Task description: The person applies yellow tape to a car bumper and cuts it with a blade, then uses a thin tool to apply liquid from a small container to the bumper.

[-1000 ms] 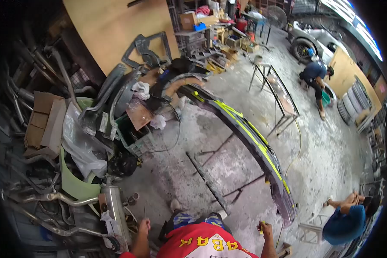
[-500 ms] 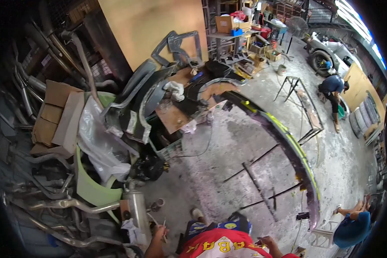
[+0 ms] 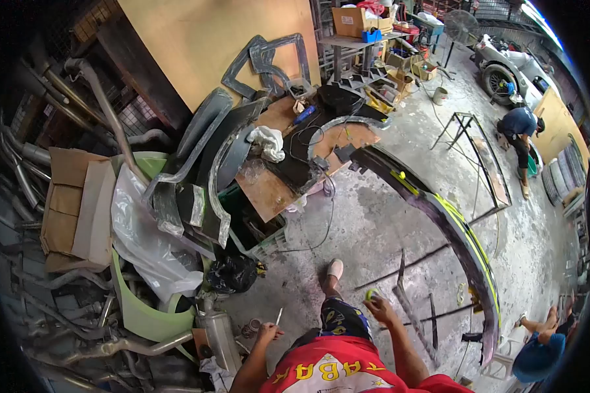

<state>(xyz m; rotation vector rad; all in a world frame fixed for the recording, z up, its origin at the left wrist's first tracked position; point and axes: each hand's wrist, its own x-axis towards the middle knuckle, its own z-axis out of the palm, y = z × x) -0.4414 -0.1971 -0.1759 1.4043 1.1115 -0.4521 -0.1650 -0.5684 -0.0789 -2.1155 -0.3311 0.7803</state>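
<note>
My left hand (image 3: pixel 267 333), low in the view, is closed around a thin, pale stick-like tool (image 3: pixel 280 317) that points upward; its exact kind is too small to make out. To the right, my right hand (image 3: pixel 380 309) reaches forward with its fingers wrapped on a yellow-green roll of tape (image 3: pixel 372 295). Ahead and to the right stands a long, curved, dark car bumper (image 3: pixel 449 230) with yellow-green strips along it. Neither hand touches the bumper. Dark bars (image 3: pixel 410 298) beneath it run across the floor near my right hand.
Curved panels and a white cloth (image 3: pixel 266 143) crowd a low table at left front. Exhaust pipes, a muffler (image 3: pixel 219 337) and a cardboard box (image 3: pixel 78 203) fill the left. A metal frame (image 3: pixel 473 167) stands beyond the bumper. One person (image 3: pixel 519 131) bends over; another (image 3: pixel 539 350) sits at right.
My right hand has swung forward from beside my waist, and the yellow-green roll now shows in it. My left hand has moved slightly right. One foot has stepped forward.
</note>
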